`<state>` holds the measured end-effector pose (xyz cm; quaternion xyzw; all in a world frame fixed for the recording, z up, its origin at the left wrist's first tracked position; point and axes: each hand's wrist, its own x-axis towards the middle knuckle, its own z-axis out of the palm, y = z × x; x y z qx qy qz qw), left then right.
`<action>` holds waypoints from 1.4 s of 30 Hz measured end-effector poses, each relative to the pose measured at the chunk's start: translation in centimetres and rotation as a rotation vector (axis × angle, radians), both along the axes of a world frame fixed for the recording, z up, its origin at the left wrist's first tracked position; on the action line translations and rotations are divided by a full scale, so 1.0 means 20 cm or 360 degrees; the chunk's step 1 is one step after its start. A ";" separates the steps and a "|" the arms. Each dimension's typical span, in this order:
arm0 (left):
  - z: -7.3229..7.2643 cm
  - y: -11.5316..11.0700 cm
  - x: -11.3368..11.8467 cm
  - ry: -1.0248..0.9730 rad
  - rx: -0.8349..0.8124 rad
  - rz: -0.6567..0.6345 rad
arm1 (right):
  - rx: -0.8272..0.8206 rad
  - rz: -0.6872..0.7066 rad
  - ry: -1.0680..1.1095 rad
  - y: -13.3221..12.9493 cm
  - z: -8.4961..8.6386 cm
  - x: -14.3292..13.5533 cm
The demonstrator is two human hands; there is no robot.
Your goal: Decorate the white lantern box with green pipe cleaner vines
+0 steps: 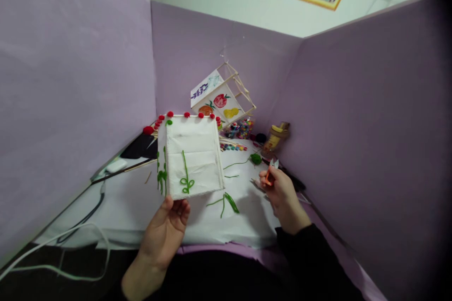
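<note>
On a white-covered table (134,202), we see a bundle of green strands (231,202) lying near the middle, loose green pieces beside it. Farther back, we find a green ball (255,158) with a strand trailing left. Bags of small colorful pieces (244,128) sit at the far side, just behind a row of colored pots (233,147). A yellow container (276,138) stands far right, while a white case (116,165) and a dark flat item (139,146) lie left.
</note>
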<state>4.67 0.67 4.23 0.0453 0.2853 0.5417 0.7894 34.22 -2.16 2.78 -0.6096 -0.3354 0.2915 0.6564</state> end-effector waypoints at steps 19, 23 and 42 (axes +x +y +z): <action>-0.01 0.01 -0.01 0.0034 -0.0008 0.0003 | -0.0820 0.0743 -0.2649 0.25 0.13 0.07; -0.01 0.00 -0.01 0.0040 -0.0003 0.0005 | -0.0911 0.0914 -0.2911 0.30 0.13 0.11; -0.01 0.00 -0.01 0.0035 0.0003 0.0009 | -0.0987 0.0864 -0.3123 0.32 0.11 0.11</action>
